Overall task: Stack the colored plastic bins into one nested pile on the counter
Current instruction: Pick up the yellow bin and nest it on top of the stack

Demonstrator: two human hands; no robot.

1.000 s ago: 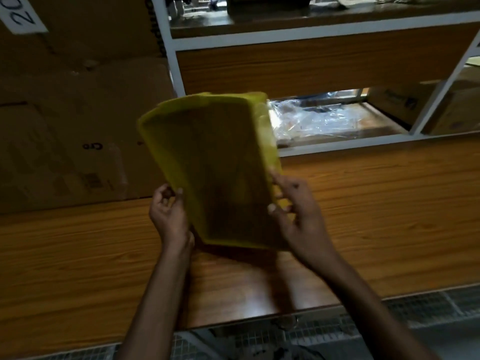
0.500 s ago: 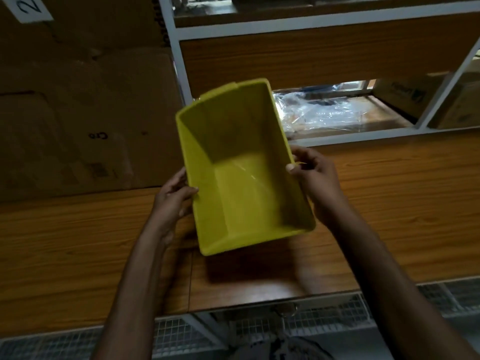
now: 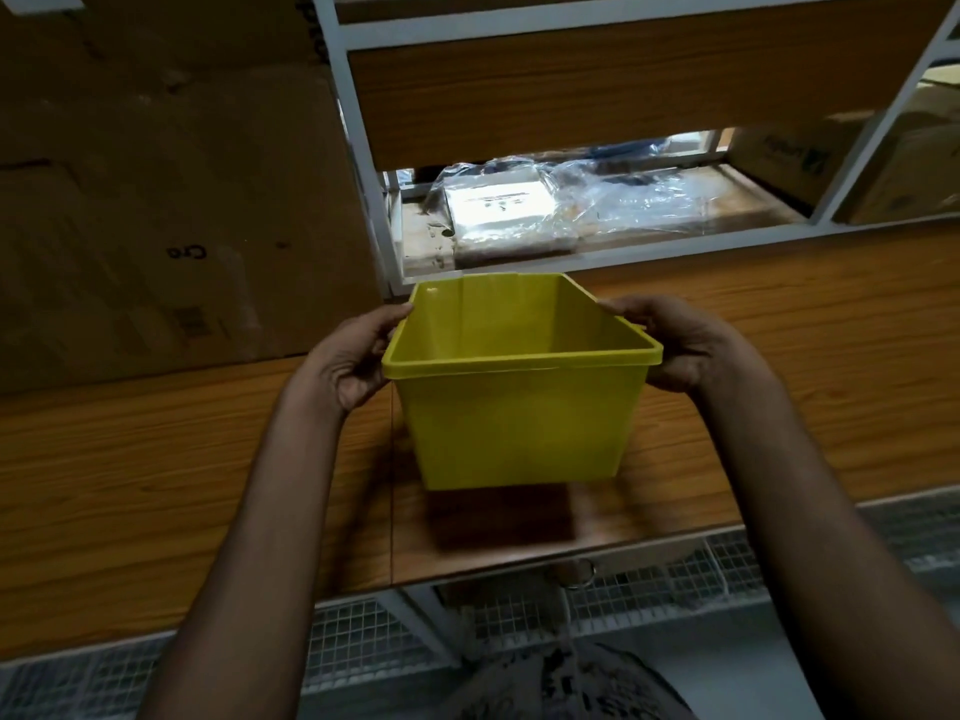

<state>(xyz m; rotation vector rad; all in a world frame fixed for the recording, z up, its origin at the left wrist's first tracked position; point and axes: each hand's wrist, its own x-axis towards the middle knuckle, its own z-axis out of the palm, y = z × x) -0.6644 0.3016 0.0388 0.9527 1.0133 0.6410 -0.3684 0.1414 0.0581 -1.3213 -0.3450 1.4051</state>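
Storeroom or warehouse packing area. At 9 to 11 o'clock, large plain cardboard cartons [image 3: 166, 210] stand stacked on a wood-laminate surface [image 3: 130, 485]. From 12 to 2 o'clock, a white metal-framed shelving unit [image 3: 363, 163] with wood-laminate panels holds goods wrapped in clear plastic film [image 3: 561, 205]; further cartons [image 3: 779, 158] sit at 2 o'clock. Wire-mesh grating [image 3: 363, 646] runs below the near edge of the surface at 6 o'clock.

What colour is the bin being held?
Yellow; the bin shows plainly in the head view, held by both hands.
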